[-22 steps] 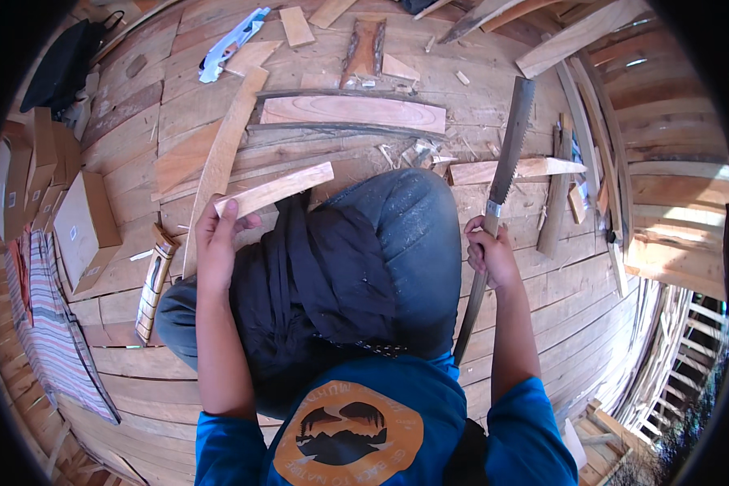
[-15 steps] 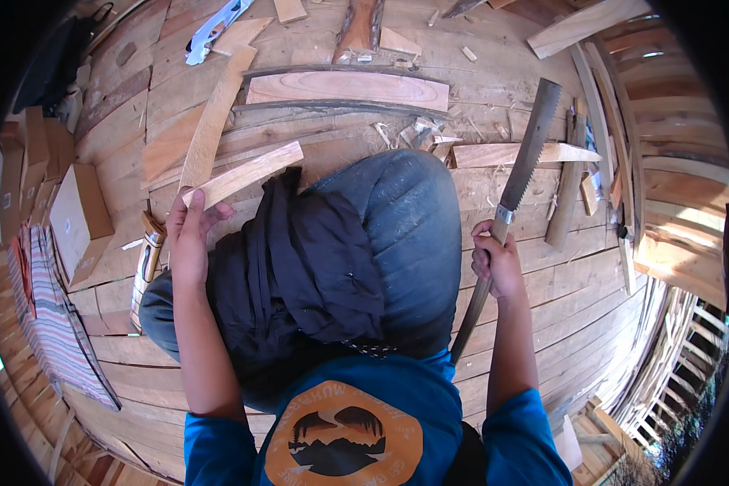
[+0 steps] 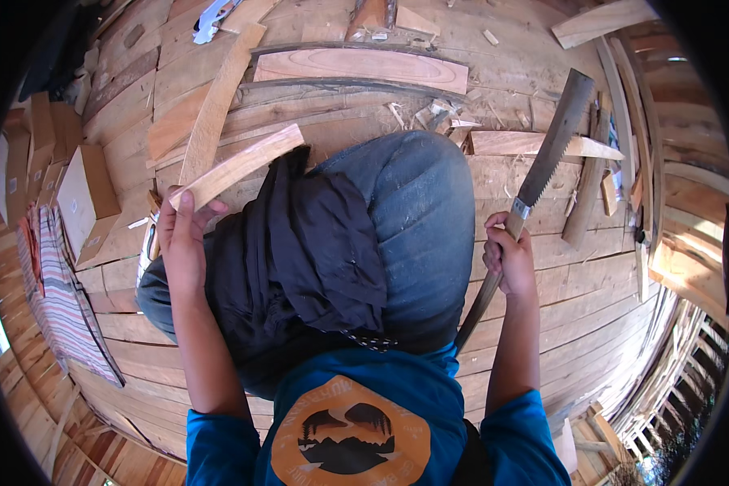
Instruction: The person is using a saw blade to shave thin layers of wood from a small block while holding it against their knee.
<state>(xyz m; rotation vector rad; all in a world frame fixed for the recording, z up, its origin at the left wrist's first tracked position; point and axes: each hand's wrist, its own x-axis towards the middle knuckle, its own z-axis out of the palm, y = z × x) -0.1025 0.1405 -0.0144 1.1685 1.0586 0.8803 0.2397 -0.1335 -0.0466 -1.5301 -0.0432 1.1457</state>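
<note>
My left hand [image 3: 185, 236] is closed on one end of a short wooden strip [image 3: 239, 164], thumb on its top face. The strip slants up to the right, its far end above the dark cloth [image 3: 296, 247] across my lap. In my right hand [image 3: 510, 253] is the wooden handle of a handsaw [image 3: 552, 150], gripped just below the metal collar. The blade tilts up and to the right, teeth along its right edge. The handle's lower end runs down beside my knee [image 3: 425, 202]. Behind the blade lies a pale tapered board [image 3: 502, 143] on the floor.
A long plank [image 3: 223, 105] and a wide board [image 3: 360, 69] lie ahead on the plank floor [image 3: 543, 320]. Wood chips [image 3: 437, 113] are scattered near my knee. Cardboard boxes [image 3: 85, 194] and a striped cloth [image 3: 69, 300] are at left; long timbers [image 3: 636, 138] line the right.
The saw has shifted slightly right with my right hand. The strip has tilted a little steeper in my left hand. The view has moved slightly, so the floor items appear higher.
</note>
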